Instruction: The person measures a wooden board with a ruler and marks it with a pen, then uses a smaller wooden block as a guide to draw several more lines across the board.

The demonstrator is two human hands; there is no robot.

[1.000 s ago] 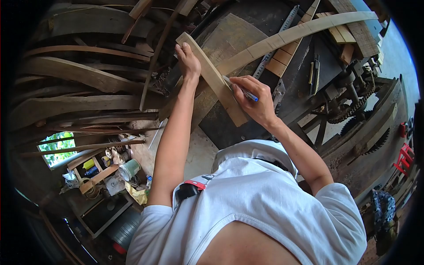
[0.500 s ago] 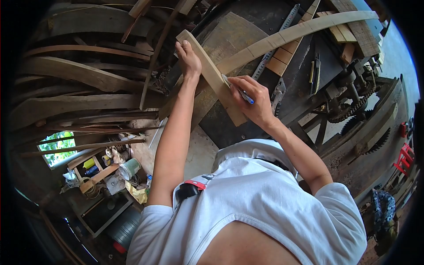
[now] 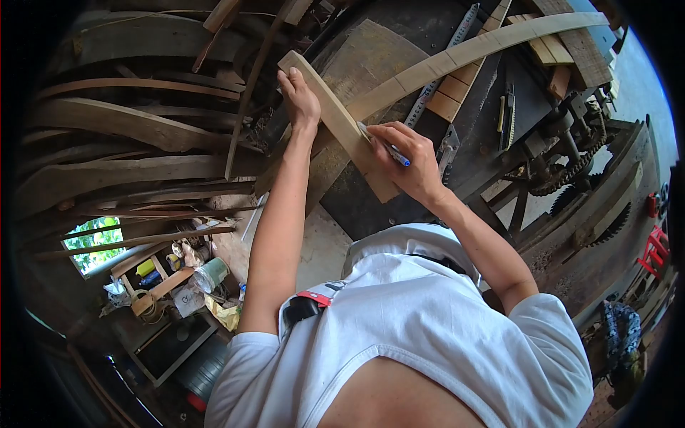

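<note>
Left hand (image 3: 300, 100) is clamped down on the short wooden strip (image 3: 335, 121), fingers wrapped over its far edge near the upper end, palm pressing it flat; so that hand is closed on the strip, no gap showing. The strip runs diagonally away from that grip, down toward the right hand (image 3: 410, 164), and it lies across a long curved slat (image 3: 457, 57) that sweeps off up and away past the right hand.

Right hand is pinched shut around a pen (image 3: 389, 150) (blue cap end poking out toward the wrist side); the tip points up the strip toward the left hand and sits right on the strip's edge, roughly where the strip crosses the curved slat; can't tell if it's actually leaving a line, too small to see.

Both pieces rest on a dark worktable (image 3: 399, 28); just beyond the right hand's knuckles there's a metal ruler (image 3: 442, 68) lying along the table, partly under the curved slat; further out on that side a sprocket and chain (image 3: 571, 171) on some machine.

On the left hand's outer side, a whole stack of bent wooden planks (image 3: 135, 121) piles up, well apart from the strip; below the left elbow there's a cluttered shelf (image 3: 171, 278) with cans and scraps.
</note>
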